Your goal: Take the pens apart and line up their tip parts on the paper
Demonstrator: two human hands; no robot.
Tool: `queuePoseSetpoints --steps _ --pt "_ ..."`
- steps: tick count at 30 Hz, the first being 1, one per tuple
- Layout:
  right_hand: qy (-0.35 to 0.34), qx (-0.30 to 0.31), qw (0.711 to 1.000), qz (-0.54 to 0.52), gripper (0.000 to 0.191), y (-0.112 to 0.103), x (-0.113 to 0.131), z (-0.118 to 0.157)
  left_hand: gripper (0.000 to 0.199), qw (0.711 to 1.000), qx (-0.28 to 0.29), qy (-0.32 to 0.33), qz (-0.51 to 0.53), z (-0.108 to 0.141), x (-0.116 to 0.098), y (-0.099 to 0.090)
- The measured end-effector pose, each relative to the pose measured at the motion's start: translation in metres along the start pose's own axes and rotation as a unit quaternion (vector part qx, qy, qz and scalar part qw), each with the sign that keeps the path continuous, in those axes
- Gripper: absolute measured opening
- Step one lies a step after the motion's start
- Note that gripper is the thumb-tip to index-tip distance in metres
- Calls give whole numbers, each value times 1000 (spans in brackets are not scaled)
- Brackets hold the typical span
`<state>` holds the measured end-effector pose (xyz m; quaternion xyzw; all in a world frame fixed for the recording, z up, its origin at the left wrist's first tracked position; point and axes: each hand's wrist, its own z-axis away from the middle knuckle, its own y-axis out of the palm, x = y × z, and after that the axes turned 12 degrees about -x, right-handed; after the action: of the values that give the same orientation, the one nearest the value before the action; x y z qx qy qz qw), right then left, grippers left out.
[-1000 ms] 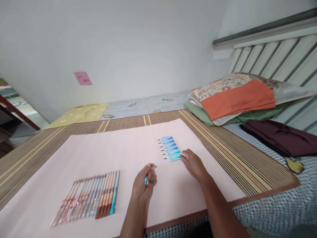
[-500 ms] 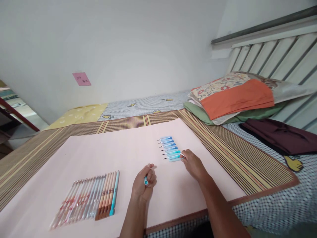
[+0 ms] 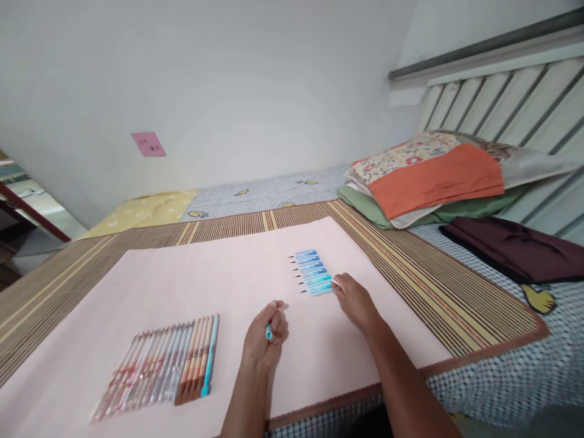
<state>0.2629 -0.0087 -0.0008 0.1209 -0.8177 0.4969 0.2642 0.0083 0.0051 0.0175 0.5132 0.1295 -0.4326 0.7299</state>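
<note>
My left hand (image 3: 266,331) is closed in a fist above the pink sheet (image 3: 237,267). Out of the fist pokes the round, teal-and-white end of a tube (image 3: 269,331), perhaps a pen or cap; the rest is hidden. To its right, several blue pens (image 3: 310,267) lie in a column with dark, thin tips pointing left. At the near end of that column my right hand (image 3: 351,298) pinches the right end of a light blue pen (image 3: 323,291). A small white piece shows at its fingertips.
Several pale, clear-bodied pens (image 3: 150,365) lie side by side at the left, beside brown-and-peach pens (image 3: 194,362) and one turquoise pen (image 3: 210,356). A striped mat (image 3: 392,261) lies under the sheet. Folded pillows (image 3: 438,176) and dark cloth (image 3: 511,249) are at the right.
The view has shifted very slightly. Both hands stay almost in place, the right one still at the near end of the blue pens.
</note>
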Motion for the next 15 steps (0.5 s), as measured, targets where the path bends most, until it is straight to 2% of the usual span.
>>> queuePoseSetpoints --steps 4,7,9,12,15 --pt "20 -30 999 -21 8 -4 4 0 32 1000 -2 0 -3 0 0 0" --pt "39 -91 993 -58 27 -9 11 -1 32 1000 -2 4 -4 -1 0 -1" --pt "80 -106 983 -128 37 -11 15 -1 32 1000 2 5 -4 -2 0 -1" --pt "156 -81 944 -280 46 -12 18 -2 31 1000 7 7 -4 -3 1 -2" --pt "195 -14 904 -381 42 -9 16 -1 30 1000 10 8 -7 -4 0 -3"
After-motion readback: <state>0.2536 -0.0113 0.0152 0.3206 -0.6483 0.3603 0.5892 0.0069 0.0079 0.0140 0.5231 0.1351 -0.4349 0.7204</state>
